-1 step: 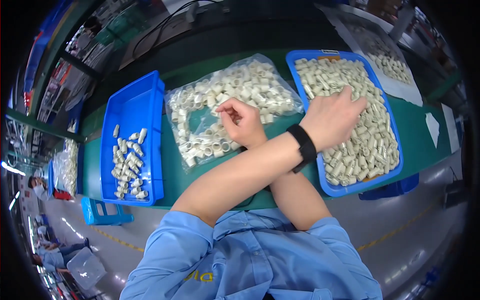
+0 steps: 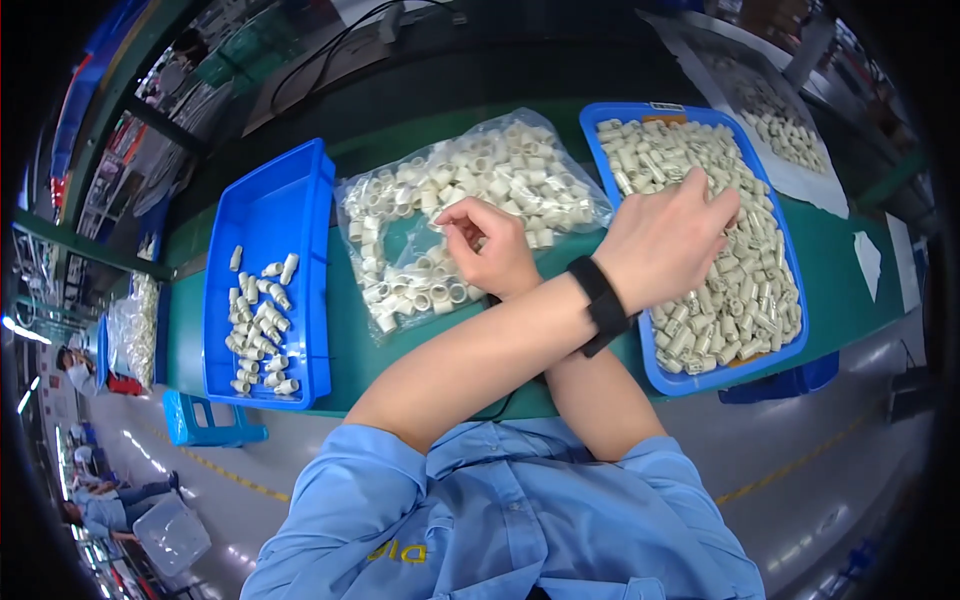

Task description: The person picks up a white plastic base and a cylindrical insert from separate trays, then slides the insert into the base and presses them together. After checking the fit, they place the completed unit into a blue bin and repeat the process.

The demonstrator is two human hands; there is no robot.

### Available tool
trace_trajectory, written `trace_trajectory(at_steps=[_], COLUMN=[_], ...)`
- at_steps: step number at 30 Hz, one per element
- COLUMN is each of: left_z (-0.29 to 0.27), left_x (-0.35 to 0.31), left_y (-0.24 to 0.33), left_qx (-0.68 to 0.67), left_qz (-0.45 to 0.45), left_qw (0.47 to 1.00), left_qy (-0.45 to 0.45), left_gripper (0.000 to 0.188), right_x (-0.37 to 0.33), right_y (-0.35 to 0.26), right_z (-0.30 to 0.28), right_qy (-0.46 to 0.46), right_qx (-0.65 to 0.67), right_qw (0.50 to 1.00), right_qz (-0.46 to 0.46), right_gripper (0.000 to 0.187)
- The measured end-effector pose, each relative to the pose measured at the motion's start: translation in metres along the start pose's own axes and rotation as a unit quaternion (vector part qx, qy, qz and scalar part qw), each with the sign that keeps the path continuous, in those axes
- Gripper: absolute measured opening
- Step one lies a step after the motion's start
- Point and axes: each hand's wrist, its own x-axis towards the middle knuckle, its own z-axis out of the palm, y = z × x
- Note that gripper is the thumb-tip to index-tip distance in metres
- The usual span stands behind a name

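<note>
My forearms cross, the left over the right. My left hand (image 2: 668, 240), a black band on its wrist, hangs over the blue tray (image 2: 652, 360) on the right, heaped with small cream cylindrical parts (image 2: 740, 300). Its fingers bend down toward the heap; the tips and anything in them are hidden. Over the clear plastic bag (image 2: 405, 240) of short cream tube pieces (image 2: 505, 165), my right hand (image 2: 492, 248) is curled with thumb and index finger pinched. Whether a small piece sits between those tips cannot be made out against the similar pieces behind.
A second blue tray (image 2: 265, 190) on the left holds several longer cream fittings (image 2: 265, 325) toward its near end. All stand on a green table (image 2: 850, 270). A white sheet (image 2: 800, 185) with more pieces lies far right. A blue stool (image 2: 210, 420) stands at lower left.
The view has shifted slightly, so the trays and bag appear a little further right. Both hands keep nearly the same place and pose.
</note>
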Motion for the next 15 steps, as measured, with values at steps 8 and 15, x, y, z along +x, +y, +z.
trace_trajectory(at_steps=[8,15], left_z=[-0.133,-0.185], left_x=[-0.106,-0.163], left_y=[-0.061,-0.119], left_qx=[-0.286,-0.425], left_qz=[-0.123,-0.326], left_qw=[0.923,0.807], left_qy=[0.228,0.248], left_gripper=[0.016,0.020], right_x=[0.008,0.013], right_y=[-0.004,-0.052], right_z=[0.038,0.014], right_qy=[0.039,-0.182], right_qx=[0.187,-0.369], right_qw=[0.980,0.911], right_qz=[-0.050,0.026], right_gripper=[0.008,0.022])
